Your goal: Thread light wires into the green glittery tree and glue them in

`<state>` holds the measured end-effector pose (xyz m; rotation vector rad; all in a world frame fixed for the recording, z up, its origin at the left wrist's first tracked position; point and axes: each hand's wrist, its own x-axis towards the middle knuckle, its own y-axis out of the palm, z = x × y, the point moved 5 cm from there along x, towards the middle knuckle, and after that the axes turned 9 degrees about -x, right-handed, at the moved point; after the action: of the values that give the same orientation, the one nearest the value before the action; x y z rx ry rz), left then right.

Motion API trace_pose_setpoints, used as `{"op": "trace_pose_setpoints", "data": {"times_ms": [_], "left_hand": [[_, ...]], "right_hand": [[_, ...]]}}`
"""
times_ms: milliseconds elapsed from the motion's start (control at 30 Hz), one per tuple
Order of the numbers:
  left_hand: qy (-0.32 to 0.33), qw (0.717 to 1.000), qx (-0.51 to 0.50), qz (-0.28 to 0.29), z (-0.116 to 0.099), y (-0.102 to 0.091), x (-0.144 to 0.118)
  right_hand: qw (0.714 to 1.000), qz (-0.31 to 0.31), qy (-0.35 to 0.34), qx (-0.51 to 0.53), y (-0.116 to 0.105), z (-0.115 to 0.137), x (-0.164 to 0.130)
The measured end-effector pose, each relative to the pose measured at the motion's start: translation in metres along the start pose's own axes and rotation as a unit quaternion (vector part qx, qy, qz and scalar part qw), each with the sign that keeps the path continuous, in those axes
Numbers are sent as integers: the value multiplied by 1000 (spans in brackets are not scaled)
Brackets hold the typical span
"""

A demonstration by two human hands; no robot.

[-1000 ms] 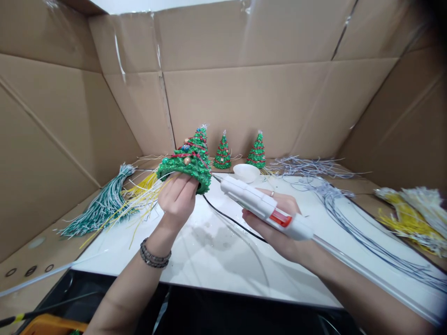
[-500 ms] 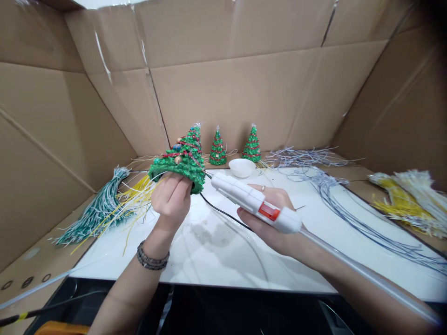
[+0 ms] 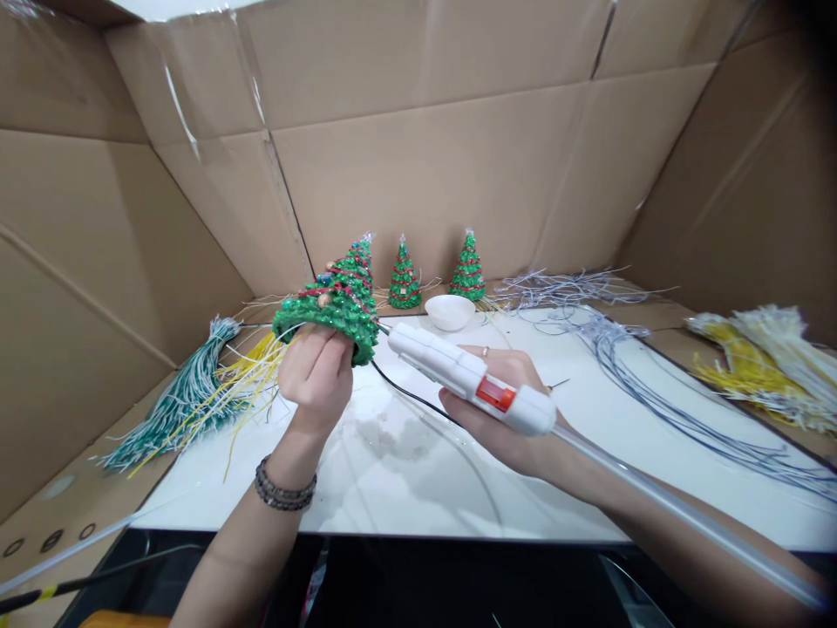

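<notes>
Above the white tabletop (image 3: 405,488), your left hand (image 3: 315,377) grips the tipped green tree (image 3: 330,307) by its base, fingers closed on the rim. Your right hand (image 3: 506,414) is wrapped around the white glue gun (image 3: 472,379), its nozzle just beside the tree's base.

No text, label, brand, number or sign can be read anywhere.

Head-worn view, forward and down, close over white tabletop (image 3: 418,488)
</notes>
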<state>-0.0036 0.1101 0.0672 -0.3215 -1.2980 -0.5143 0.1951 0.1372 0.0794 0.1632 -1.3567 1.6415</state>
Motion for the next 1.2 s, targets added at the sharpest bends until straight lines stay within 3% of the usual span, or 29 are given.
{"op": "trace_pose_setpoints", "data": {"times_ms": [200,633,833,967,1133,1200], "left_hand": [[28,999,28,4,-4,1,3],[-8,1000,-10,-20,-2,4,4],[-113,991,-73,-20,2,10,1],[-227,963,-138,-40,10,14,-4],[-348,901,-243,-88,24,21,-16],[-398,869,-276,-103,27,24,-22]], "right_hand": [[1000,-17,-3,5,-3,1,1],[997,34,37,62,-11,-4,6],[998,30,13,50,-17,-1,7],[999,-22,-6,31,-22,-7,6],[987,-82,135,-35,-41,-54,20],[973,-97,173,-119,-51,-80,37]]}}
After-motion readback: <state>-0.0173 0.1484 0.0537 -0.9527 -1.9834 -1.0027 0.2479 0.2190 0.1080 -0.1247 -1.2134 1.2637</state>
